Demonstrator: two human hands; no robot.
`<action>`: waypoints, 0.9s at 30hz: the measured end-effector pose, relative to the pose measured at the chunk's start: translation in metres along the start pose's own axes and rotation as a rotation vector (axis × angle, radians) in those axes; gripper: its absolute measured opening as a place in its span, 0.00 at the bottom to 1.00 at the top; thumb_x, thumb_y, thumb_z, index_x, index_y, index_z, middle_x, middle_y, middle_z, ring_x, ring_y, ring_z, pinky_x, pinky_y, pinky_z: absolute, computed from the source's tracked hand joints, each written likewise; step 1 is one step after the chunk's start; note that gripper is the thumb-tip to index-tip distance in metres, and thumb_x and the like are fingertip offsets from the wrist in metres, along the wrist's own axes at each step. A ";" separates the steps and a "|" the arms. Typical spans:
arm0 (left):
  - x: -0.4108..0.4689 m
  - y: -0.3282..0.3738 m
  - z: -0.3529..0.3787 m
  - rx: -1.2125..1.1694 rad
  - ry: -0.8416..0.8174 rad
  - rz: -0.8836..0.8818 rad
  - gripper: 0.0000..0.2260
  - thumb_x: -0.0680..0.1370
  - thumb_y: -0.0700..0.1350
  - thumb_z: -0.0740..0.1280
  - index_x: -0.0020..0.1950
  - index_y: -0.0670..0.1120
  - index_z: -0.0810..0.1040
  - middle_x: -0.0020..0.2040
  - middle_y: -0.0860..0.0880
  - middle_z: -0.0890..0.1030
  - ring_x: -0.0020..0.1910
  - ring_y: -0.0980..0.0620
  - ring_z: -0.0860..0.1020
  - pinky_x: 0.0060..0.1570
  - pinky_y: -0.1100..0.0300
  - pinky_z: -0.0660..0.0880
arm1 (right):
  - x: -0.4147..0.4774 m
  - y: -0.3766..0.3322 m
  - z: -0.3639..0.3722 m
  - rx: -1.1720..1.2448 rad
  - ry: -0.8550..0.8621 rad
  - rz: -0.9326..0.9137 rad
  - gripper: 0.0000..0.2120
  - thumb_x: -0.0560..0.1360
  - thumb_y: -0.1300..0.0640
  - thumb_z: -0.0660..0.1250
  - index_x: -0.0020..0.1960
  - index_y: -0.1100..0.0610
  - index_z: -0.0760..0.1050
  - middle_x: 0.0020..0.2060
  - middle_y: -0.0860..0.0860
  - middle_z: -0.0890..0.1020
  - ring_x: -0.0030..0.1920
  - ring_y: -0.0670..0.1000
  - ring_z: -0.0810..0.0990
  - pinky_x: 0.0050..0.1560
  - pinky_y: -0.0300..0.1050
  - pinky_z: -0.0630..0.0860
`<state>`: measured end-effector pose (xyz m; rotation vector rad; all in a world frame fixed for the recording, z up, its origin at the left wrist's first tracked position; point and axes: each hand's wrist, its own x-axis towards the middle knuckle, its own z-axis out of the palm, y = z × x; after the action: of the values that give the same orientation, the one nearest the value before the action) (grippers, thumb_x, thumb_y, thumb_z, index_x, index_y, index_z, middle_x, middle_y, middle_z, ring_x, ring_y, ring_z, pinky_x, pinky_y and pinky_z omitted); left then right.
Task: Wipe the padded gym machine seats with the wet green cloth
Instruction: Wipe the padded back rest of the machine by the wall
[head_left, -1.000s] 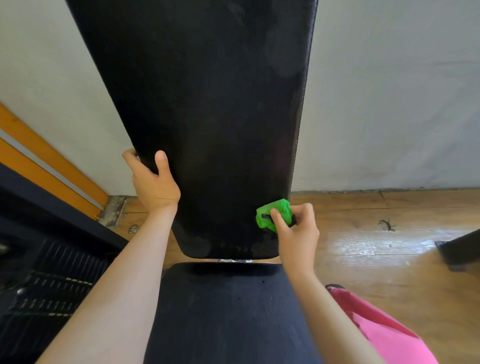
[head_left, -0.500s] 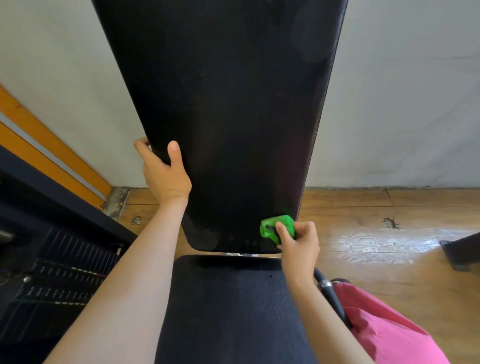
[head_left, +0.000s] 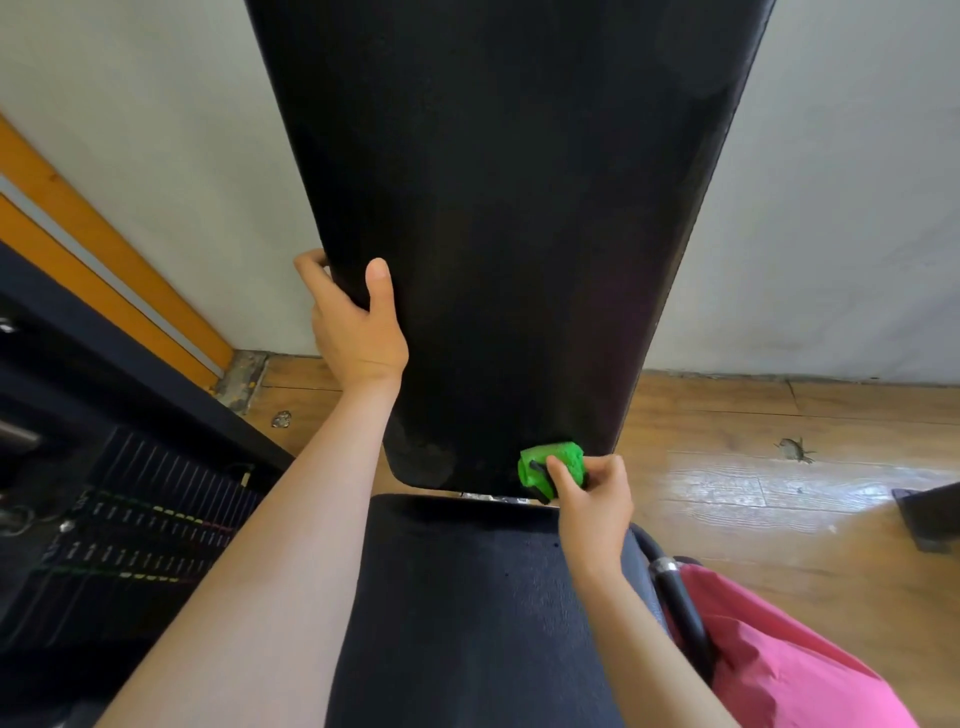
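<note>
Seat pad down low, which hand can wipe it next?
Right. The right hand grips the green cloth just above the seat pad; the left hand grips the backrest edge.

The wooden floor (head_left: 779, 525) bears a dark metal foot (head_left: 930, 519) and a crumpled grey scrap (head_left: 282, 419).

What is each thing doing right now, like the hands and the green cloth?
back pad: upright.
green cloth: bunched up, pressed on the back pad's bottom right corner.
right hand: pinches the green cloth.
left hand: grips the back pad's left edge.
seat pad: flat, green cloth not on it.
</note>
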<state>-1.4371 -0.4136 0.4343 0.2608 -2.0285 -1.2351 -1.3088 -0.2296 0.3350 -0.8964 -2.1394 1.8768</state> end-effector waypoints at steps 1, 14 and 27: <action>0.000 0.000 0.000 0.001 0.000 0.000 0.28 0.77 0.61 0.54 0.63 0.38 0.66 0.44 0.49 0.75 0.37 0.60 0.74 0.37 0.75 0.68 | -0.001 0.012 0.002 -0.017 0.005 0.059 0.11 0.73 0.58 0.73 0.44 0.58 0.71 0.38 0.52 0.79 0.41 0.51 0.79 0.44 0.50 0.81; 0.001 -0.007 0.002 -0.049 0.001 0.047 0.26 0.78 0.59 0.56 0.60 0.35 0.67 0.40 0.59 0.71 0.38 0.65 0.75 0.37 0.74 0.68 | -0.013 -0.040 0.028 0.221 -0.027 0.021 0.08 0.74 0.59 0.72 0.46 0.58 0.73 0.42 0.53 0.80 0.44 0.47 0.82 0.37 0.38 0.80; 0.001 0.001 -0.003 -0.029 -0.041 -0.017 0.28 0.77 0.61 0.55 0.63 0.39 0.66 0.44 0.59 0.73 0.41 0.69 0.74 0.39 0.77 0.69 | -0.010 -0.002 0.009 -0.019 -0.005 0.125 0.10 0.72 0.57 0.74 0.43 0.57 0.72 0.39 0.52 0.79 0.43 0.54 0.81 0.47 0.58 0.81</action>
<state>-1.4350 -0.4155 0.4367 0.2417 -2.0459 -1.2891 -1.3063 -0.2427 0.3376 -1.0541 -2.1544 1.9198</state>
